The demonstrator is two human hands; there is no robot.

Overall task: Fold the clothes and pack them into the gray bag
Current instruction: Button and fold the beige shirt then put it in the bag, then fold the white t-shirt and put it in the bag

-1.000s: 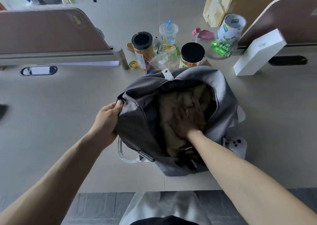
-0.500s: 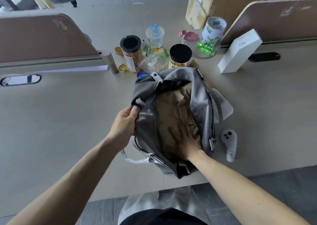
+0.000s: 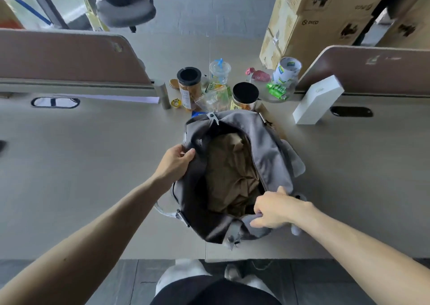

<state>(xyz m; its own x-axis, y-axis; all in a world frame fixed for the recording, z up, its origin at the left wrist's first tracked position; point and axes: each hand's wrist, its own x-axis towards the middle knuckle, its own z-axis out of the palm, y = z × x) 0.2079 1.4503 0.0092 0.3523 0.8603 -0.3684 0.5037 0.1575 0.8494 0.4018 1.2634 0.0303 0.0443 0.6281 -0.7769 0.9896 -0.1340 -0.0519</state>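
Both rims of the gray bag (image 3: 267, 146) are pulled apart, baring the packed brown garment (image 3: 230, 172): left grip (image 3: 175, 163) pinching, right grip (image 3: 274, 209) seemingly clutching fabric.

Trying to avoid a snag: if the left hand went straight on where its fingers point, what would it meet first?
The left hand grips the rim of the gray bag, so that fabric comes first. Past it, probably the brown clothes inside, though depth is unclear.
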